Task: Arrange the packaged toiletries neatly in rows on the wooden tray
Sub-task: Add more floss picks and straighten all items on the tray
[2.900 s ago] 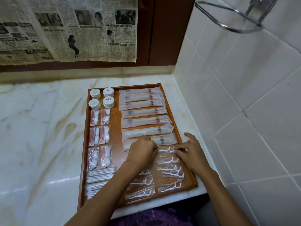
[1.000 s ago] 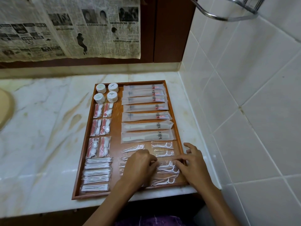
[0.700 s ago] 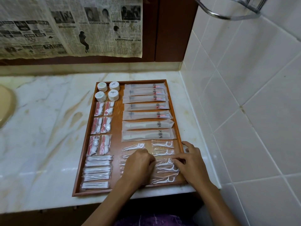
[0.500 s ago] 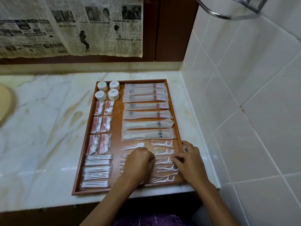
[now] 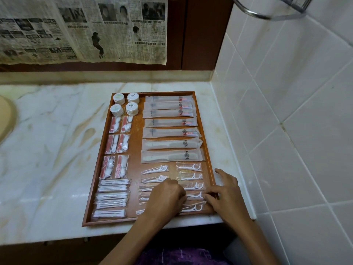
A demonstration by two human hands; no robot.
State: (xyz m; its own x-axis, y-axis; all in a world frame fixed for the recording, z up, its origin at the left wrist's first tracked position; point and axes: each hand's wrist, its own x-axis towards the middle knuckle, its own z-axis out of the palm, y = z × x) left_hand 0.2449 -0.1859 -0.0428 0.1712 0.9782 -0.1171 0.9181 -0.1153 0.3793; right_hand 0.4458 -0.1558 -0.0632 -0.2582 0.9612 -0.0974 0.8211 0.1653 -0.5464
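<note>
A wooden tray (image 5: pixel 95 190) on the marble counter holds rows of packets. Round white caps (image 5: pixel 125 106) sit at its far left corner, then cotton packs (image 5: pixel 116 143) and cotton swab packs (image 5: pixel 112 198) run down the left side. Long sachets (image 5: pixel 170 122) fill the far right. Floss pick packets (image 5: pixel 189 176) lie in two columns at the near right. My left hand (image 5: pixel 165 197) is curled over the left column and hides part of it, with its fingertips at one floss pick packet (image 5: pixel 195 196). My right hand (image 5: pixel 226 197) pinches that packet's right end.
The tray sits close to a white tiled wall (image 5: pixel 286 131) on the right and the counter's front edge. A newspaper sheet (image 5: pixel 82 29) hangs on the back wall. A metal ring holder (image 5: pixel 267 15) juts out above. A sink rim (image 5: pixel 5 119) shows at far left.
Both hands have moved a little farther up the floss pick columns, from the nearest packets to the one above. The other rows lie as before.
</note>
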